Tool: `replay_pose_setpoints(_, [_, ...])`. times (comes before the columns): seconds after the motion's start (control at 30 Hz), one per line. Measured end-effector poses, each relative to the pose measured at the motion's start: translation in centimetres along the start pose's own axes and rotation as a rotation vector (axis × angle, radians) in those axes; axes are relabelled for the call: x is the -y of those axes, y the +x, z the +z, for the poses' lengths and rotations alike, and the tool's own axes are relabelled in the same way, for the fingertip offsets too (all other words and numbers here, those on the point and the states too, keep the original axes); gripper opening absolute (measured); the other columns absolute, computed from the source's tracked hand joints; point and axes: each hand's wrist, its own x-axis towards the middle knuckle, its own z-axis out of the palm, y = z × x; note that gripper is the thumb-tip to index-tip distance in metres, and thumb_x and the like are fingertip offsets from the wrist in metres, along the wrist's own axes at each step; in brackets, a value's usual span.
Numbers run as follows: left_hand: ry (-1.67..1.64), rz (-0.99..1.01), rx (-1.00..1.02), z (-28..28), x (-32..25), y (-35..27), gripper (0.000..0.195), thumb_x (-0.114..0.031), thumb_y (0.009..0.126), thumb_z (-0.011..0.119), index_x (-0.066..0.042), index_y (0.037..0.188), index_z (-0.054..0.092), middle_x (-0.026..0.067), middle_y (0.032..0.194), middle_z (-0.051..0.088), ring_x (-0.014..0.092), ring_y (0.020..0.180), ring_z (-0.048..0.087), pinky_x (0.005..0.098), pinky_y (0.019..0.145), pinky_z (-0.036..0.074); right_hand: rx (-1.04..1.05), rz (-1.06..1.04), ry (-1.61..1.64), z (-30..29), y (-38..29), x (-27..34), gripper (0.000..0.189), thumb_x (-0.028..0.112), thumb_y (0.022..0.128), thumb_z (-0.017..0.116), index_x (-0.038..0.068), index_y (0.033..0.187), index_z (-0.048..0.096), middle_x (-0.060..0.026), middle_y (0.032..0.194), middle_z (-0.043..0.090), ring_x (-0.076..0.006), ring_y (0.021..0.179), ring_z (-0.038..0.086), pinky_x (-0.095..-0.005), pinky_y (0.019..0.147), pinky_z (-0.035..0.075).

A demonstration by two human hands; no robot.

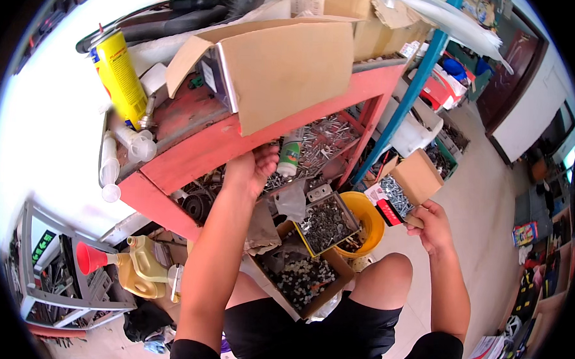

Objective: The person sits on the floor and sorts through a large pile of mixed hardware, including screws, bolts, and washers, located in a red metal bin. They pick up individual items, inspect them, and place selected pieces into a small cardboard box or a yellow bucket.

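Note:
My right hand grips the flap of a small open cardboard box full of silvery screws, held over the floor at the right. My left hand reaches under the front rail of a red cabinet, palm up with curled fingers; nothing shows in it. Just right of its fingers a white and green tube lies on loose screws in the compartment. Below stands a tray of dark washers and nuts, partly over a yellow bucket and a cardboard box of small black and white parts.
On the cabinet top stand a large cardboard box, a yellow spray can and plastic syringes. A blue post rises beside the cabinet. Oil jugs with a red funnel and a grey metal rack are at lower left.

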Motion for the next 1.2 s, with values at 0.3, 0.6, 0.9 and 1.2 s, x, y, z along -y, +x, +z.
replay_pose_setpoints(0.3, [0.225,-0.627,0.2,4.9,8.5,-9.7,0.036,-0.03,0.101,0.043,0.003,0.101,0.057,0.0162,0.076,0.069,0.023,0.052,0.063,0.0341,0.045,0.051,-0.355,-0.009,0.059,-10.5,-5.4,-5.4,0.014,0.005,0.088,0.053,-0.001,0.1,0.058,-0.0108,0.083,0.065,-0.0162,0.065,0.063,-0.0267,0.052,0.054])
replay_pose_setpoints(0.6, [0.415,-0.952,0.291,10.4,28.9,-10.9,0.035,-0.031,0.103,0.045,0.003,0.098,0.051,0.0168,0.081,0.067,0.025,0.056,0.063,0.036,0.047,0.053,-0.683,0.174,0.214,-17.9,-2.9,-23.3,0.025,0.0,0.091,0.053,-0.002,0.115,0.055,-0.0136,0.089,0.068,-0.0218,0.067,0.069,-0.0352,0.055,0.062])
replay_pose_setpoints(0.9, [0.646,-1.022,-0.075,9.8,57.5,-7.7,0.031,-0.026,0.101,0.042,0.001,0.09,0.052,0.0148,0.074,0.063,0.025,0.056,0.061,0.0358,0.046,0.051,-1.055,0.303,0.446,-20.9,2.8,-45.4,0.039,-0.005,0.094,0.048,0.0,0.132,0.045,-0.0171,0.094,0.065,-0.0256,0.066,0.068,-0.0369,0.055,0.061])
replay_pose_setpoints(1.2, [0.544,-1.209,-0.318,1.3,66.7,-2.8,0.027,-0.023,0.101,0.041,-0.001,0.097,0.056,0.0154,0.075,0.062,0.028,0.06,0.057,0.0398,0.055,0.053,-1.045,0.382,0.718,-17.4,5.1,-50.0,0.033,0.006,0.097,0.053,0.004,0.129,0.046,-0.0165,0.109,0.06,-0.0277,0.084,0.068,-0.0389,0.069,0.063])
